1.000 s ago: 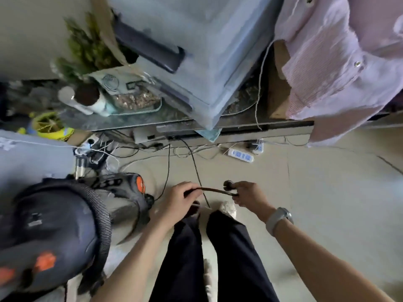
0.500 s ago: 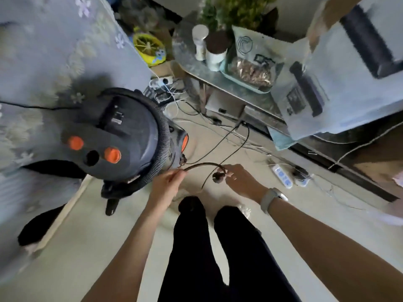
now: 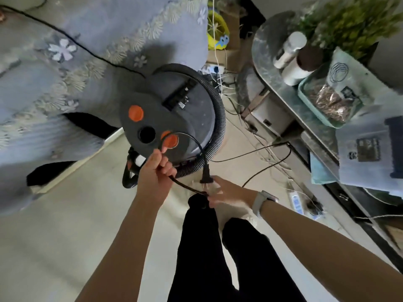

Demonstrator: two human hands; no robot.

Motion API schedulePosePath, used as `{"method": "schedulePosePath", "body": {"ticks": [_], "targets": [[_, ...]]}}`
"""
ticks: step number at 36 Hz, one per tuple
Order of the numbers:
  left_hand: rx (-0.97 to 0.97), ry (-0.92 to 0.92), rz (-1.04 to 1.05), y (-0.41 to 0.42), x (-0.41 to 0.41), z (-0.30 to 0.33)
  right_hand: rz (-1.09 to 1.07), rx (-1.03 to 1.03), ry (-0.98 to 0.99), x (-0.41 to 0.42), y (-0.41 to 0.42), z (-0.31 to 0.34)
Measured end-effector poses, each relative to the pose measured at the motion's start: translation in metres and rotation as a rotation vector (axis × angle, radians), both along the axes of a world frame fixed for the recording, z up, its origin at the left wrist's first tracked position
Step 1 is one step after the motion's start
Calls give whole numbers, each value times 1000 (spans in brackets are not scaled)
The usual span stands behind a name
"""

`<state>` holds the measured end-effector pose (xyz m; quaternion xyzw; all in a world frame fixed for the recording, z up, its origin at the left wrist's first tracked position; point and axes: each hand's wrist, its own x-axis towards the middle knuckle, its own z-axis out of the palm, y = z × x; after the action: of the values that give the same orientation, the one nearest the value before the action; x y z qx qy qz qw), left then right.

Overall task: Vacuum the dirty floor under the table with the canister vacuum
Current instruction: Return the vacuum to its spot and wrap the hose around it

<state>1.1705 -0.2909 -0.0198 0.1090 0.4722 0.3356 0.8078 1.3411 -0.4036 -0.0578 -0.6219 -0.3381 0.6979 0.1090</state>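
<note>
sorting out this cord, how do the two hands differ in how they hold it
The left hand grips the black cord in a closed fist, up by the vacuum; the right hand pinches it lower, beside the plug. The right wrist wears a watch; the left is bare. Both hold the same cord.

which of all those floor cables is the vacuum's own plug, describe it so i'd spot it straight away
Start at the round dark canister vacuum with orange buttons, beside the patterned blue cover. A thick black cord arcs over its lid from the left hand toward the right hand. The plug hangs at its end, chunky and black, unlike the thin cables on the floor.
</note>
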Motion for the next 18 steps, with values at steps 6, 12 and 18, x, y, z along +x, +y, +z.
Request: {"method": "schedulePosePath", "body": {"ticks": [6, 12, 18], "targets": [[11, 132, 148, 28, -32, 1, 277, 55, -691, 46, -14, -12], [123, 426, 90, 29, -36, 2, -181, 300, -876, 89, 1, 7], [256, 490, 23, 13, -7, 18, -598, 527, -736, 94, 50, 38]]}}
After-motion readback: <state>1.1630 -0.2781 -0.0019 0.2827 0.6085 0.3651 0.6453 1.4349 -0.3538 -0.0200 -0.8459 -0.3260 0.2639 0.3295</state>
